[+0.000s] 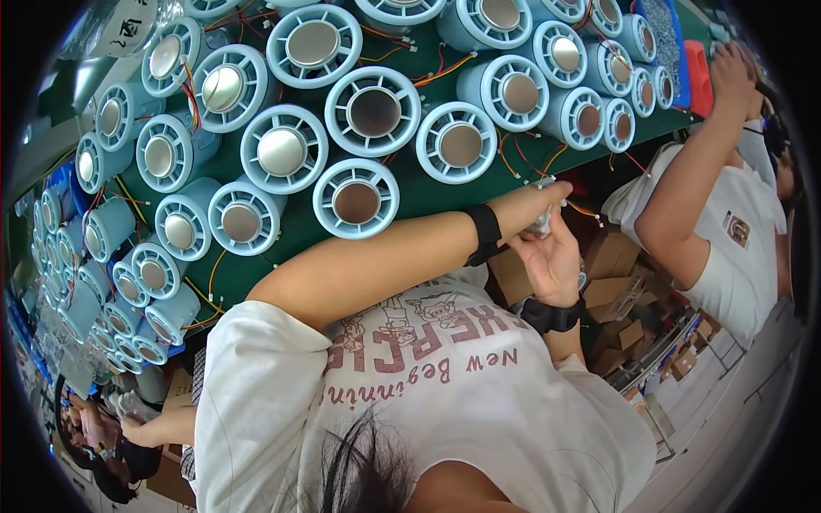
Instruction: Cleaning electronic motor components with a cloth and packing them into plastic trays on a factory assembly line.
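Observation:
My left hand (537, 202), with a black band on its wrist, reaches to the right past the edge of the green table (295, 244). My right hand (552, 263), with a black watch on its wrist, meets it from below. Both hands pinch a small pale part (541, 224) between their fingers, and most of it is hidden. The nearest light blue cylinder (356, 198) with a metal disc in its middle stands left of the hands. Thin red and yellow wires (513, 162) run over the table close by.
Several light blue cylinders (374, 111) with wires fill the table. A blue bin of small parts (660, 34) and a red tray (698, 79) stand at the far right. Cardboard boxes (611, 256) lie below my hands. Another person in a white shirt (727, 231) works on the right.

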A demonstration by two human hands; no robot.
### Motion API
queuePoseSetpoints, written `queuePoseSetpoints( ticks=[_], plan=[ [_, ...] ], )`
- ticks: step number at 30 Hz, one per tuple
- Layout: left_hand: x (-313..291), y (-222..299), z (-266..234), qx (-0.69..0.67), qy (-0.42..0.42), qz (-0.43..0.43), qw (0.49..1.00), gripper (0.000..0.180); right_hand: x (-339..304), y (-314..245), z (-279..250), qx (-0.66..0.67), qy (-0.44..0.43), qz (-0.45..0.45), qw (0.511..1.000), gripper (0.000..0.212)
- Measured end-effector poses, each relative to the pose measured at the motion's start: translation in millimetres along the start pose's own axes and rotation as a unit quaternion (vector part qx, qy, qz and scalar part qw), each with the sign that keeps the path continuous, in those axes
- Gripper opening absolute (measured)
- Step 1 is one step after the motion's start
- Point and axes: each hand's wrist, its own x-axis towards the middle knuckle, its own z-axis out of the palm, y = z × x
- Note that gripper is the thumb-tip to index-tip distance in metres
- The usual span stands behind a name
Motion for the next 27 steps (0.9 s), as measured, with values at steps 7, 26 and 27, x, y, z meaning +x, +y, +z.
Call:
queuePoseSetpoints(
  ticks=[7,26,27],
  plan=[
    [-1.4,-4.7,4.9,-0.001,0.0,-0.033,0.999,0.037,-12.1,-7.4,31.9,-0.19,0.099,-0.015,0.977,0.038],
    [-121.7,-45.0,11.8,0.668,0.191,0.485,0.531,0.05,-65.9,-6.6,77.4,-0.806,-0.095,-0.192,0.552,0.05],
    [-132.6,-45.8,8.8,0.668,0.205,0.484,0.527,0.05,-63.5,-0.9,86.3,-0.802,-0.123,-0.202,0.549,0.053]
  ],
)
